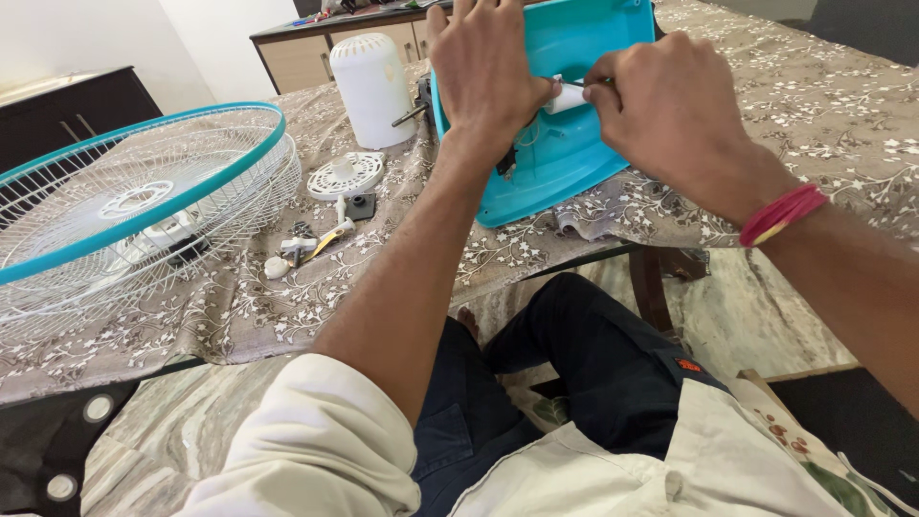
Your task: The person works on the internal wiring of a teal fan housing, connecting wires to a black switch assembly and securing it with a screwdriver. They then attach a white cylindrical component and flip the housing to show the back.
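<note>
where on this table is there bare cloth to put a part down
Free cloth lies to the right of the turquoise fan base, toward the table's far right edge, and along the near edge below the small parts. It is crowded between the fan grille and the white motor cover, and where the left hand and right hand work.

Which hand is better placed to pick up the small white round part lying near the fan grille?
The left hand, probably. The white round part lies on the cloth to the person's left, beside the fan grille. The right hand is farther away and pinches a white piece at the teal housing.
</note>
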